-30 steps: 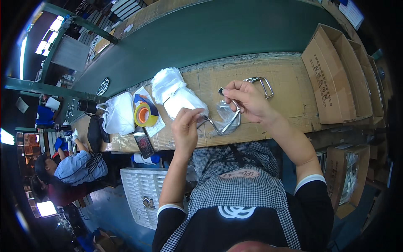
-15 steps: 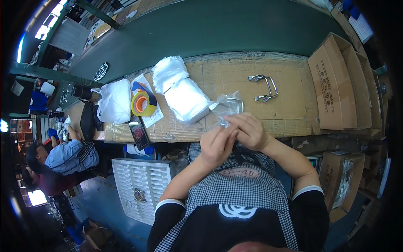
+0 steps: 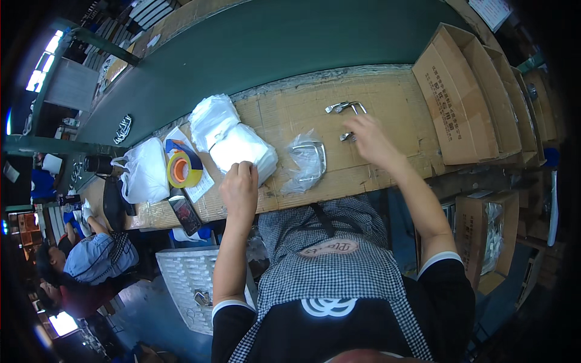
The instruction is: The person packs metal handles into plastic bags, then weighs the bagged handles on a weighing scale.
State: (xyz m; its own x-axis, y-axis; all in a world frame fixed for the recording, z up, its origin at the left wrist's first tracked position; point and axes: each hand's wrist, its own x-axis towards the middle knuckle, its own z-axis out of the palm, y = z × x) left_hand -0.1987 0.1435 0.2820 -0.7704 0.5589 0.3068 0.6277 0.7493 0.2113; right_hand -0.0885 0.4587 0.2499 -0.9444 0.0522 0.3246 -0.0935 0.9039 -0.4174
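Note:
Bent over the near edge of a stack of clear plastic bags (image 3: 241,148), my left hand (image 3: 239,190) has its fingers pressed together on the bag edge. My right hand (image 3: 374,144) reaches to shiny U-shaped metal handles (image 3: 342,107); its fingers are closed at one handle and hide part of it. Between my hands lies another metal handle (image 3: 322,158) inside a clear plastic bag (image 3: 302,169), touched by neither hand.
Yellow and orange tape rolls (image 3: 181,170), a white plastic bag (image 3: 145,172) and a phone (image 3: 184,213) lie left on the cardboard-covered table (image 3: 387,91). Cardboard boxes (image 3: 448,103) stand right. Beyond runs a green surface (image 3: 254,48). Another person (image 3: 100,257) works at far left.
My hands were together at the bagged handle and have parted. The bagged handle now lies on the table. My left hand moved to the bag stack, my right to the loose handles.

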